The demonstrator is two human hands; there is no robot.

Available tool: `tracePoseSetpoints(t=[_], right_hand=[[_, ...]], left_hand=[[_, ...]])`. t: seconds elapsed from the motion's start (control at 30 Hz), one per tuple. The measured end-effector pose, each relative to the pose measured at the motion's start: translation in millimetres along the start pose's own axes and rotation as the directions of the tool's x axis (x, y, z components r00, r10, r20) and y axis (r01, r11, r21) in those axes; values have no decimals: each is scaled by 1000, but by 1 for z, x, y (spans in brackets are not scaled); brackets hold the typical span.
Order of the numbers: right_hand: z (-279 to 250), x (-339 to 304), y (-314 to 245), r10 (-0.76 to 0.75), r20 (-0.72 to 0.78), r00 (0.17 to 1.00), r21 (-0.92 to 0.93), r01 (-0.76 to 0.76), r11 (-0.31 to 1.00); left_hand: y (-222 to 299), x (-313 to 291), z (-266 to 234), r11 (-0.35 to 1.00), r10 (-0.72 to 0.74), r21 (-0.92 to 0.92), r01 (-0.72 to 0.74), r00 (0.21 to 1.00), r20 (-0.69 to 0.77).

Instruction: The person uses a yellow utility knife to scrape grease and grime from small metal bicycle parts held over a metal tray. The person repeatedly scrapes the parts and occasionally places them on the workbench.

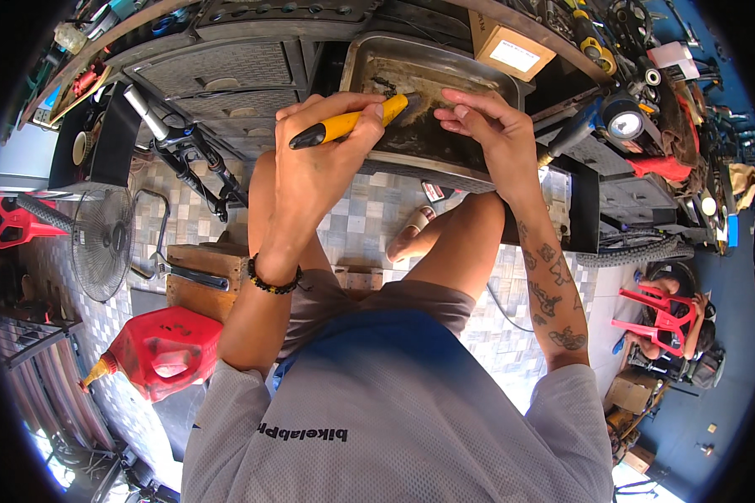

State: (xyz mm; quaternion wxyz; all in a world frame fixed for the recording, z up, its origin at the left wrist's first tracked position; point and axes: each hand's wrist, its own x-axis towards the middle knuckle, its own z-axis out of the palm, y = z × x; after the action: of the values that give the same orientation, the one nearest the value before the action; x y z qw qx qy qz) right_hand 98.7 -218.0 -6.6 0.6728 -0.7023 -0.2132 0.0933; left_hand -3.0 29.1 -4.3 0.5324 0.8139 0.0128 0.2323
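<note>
My left hand [323, 138] is closed around a yellow tool handle [342, 128] with a black butt end. The tool points right over a grimy metal tray [499, 172], and its dark working tip is too unclear to name. Across from it, my right hand [495, 126] hovers above the tray with fingers bent and thumb drawn in toward them. Anything between those fingertips is too small to make out. A small dark chain-like piece [383, 86] lies at the tray's far left, and dark grime coats the tray's floor.
A cardboard box [512, 50] stands behind the tray. A work lamp [623, 124] sits to its right. On the left are a bicycle fork [189, 159], a fan [102, 245], a red jerry can [164, 352] and a wooden box [197, 277]. Another person [671, 323] is at far right.
</note>
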Motion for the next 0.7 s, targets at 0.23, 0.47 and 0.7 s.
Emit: tracePoseSetpoints(t=[0.23, 0.47, 0.7], right_hand=[[3, -1, 1, 38, -16, 999, 37, -37, 999], [-4, -3, -2, 125, -27, 992, 98, -122, 988], [-5, -8, -4, 80, -20, 997, 74, -78, 994]], left_hand=[[4, -2, 4, 997, -31, -73, 30, 999, -9], [3, -1, 10, 965, -70, -260, 40, 992, -106], [17, -5, 5, 931, -68, -363, 34, 994, -82]])
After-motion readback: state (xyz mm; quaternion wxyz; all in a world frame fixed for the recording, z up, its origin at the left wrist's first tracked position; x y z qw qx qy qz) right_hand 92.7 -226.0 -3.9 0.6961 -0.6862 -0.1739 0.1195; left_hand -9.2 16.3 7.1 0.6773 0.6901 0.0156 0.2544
